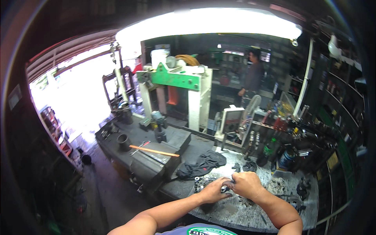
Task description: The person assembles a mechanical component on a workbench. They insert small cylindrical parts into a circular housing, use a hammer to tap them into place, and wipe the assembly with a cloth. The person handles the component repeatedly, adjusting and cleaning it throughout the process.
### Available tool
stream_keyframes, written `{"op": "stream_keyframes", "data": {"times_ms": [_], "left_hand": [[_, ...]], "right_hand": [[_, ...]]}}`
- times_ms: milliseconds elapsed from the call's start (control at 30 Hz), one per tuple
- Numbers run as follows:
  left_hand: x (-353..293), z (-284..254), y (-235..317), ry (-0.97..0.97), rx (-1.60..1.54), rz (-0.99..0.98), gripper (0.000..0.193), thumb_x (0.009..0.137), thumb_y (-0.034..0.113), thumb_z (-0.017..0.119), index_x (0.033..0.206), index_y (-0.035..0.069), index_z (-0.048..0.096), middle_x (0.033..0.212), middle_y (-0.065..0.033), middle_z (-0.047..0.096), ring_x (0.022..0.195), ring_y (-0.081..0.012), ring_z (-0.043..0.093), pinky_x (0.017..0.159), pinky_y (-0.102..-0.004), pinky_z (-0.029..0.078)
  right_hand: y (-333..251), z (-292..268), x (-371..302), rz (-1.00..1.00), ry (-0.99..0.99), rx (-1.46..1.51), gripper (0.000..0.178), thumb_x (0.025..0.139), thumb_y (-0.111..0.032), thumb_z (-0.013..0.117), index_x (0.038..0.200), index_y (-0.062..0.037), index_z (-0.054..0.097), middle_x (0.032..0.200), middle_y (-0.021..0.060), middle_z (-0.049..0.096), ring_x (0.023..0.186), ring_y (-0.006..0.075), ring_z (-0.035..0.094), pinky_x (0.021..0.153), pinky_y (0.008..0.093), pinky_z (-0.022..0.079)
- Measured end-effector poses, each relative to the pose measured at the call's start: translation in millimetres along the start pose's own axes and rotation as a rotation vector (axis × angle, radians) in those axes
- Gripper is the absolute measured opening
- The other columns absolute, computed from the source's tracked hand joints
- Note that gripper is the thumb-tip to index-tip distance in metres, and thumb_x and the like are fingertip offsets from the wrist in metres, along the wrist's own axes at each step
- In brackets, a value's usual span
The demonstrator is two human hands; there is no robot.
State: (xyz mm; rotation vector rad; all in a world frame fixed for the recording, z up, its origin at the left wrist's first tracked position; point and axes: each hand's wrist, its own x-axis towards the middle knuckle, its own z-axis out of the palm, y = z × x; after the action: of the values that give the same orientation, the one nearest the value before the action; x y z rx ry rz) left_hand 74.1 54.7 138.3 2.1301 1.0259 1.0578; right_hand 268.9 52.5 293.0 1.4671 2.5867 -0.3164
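Two hands, one tiny part, and a very busy counter

So both hands are together over the near part of the counter [228, 212]. The left hand [215, 190] makes a narrow curved grip, thumb and fingers around a small part [225, 188]; can't tell if they're actually squeezing it. The right hand [246, 184] has its fingers curled in, right up against the left one's fingertips. Whatever its grip has hold of is hidden, so no guess from me.

That small part sits between the hands, mostly covered. My take: two hands meeting like that lets one steady the piece while the other works the fingers, and having it close to the body probably saves the arms.

Just left of the left hand is a dark metal assembly [201, 183], and a pale metal piece with holes [277, 185] lies to the right of the right hand. Both within easy reach, which I'd say is the point.

A crumpled black cloth [201, 163] lies beyond the hands, probably there for wiping. The green bottle [269, 147] and blue container [287, 158] stand upright at the far right, likely so they don't get knocked by an elbow.
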Motion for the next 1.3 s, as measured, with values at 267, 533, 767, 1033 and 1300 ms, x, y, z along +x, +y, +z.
{"op": "stream_keyframes", "data": {"times_ms": [267,533,767,1033,1300], "left_hand": [[-2,-3,5,-0.034,-0.171,0.053,0.045,0.1,0.011,0.08,0.14,-0.001,0.064,0.13,-0.0267,0.077,0.122,-0.0461,0.075,0.103,-0.0506,0.06],[-4,1,0,-0.002,-0.114,0.039,0.054,0.099,0.012,0.081,0.149,0.001,0.062,0.135,-0.0247,0.075,0.13,-0.0457,0.07,0.111,-0.0512,0.057],[2,4,-1,0.05,0.015,-0.071,0.045,0.1,0.019,0.082,0.137,0.0,0.064,0.126,-0.0252,0.077,0.122,-0.0448,0.074,0.104,-0.0507,0.059],[3,5,-13,-0.039,-0.117,0.158,0.045,0.097,0.01,0.082,0.139,0.007,0.067,0.129,-0.0205,0.078,0.12,-0.0417,0.075,0.104,-0.0494,0.059],[-1,5,-9,-0.064,-0.09,0.148,0.054,0.094,0.021,0.087,0.142,0.006,0.066,0.144,-0.0219,0.07,0.14,-0.0438,0.065,0.117,-0.0525,0.051]], "right_hand": [[3,4,-3,-0.101,0.342,-0.118,0.054,0.102,-0.059,0.076,0.1,-0.0052,0.078,0.083,0.0195,0.079,0.079,0.0428,0.079,0.073,0.0543,0.063],[-5,0,-5,-0.241,0.308,0.074,0.043,0.098,-0.043,0.086,0.103,-0.0017,0.072,0.092,0.0204,0.076,0.088,0.0431,0.077,0.08,0.0535,0.063],[-5,3,-2,-0.206,0.359,0.003,0.037,0.098,-0.039,0.086,0.104,-0.0044,0.075,0.088,0.0186,0.076,0.088,0.0432,0.078,0.077,0.0539,0.062],[-8,3,-3,-0.063,0.248,-0.127,0.047,0.101,-0.048,0.081,0.098,-0.0013,0.075,0.08,0.0202,0.077,0.08,0.0441,0.078,0.076,0.0562,0.061],[-11,9,-8,-0.043,0.251,-0.055,0.052,0.095,-0.05,0.087,0.106,-0.0018,0.068,0.101,0.0217,0.071,0.096,0.0453,0.076,0.08,0.0547,0.061]]}}
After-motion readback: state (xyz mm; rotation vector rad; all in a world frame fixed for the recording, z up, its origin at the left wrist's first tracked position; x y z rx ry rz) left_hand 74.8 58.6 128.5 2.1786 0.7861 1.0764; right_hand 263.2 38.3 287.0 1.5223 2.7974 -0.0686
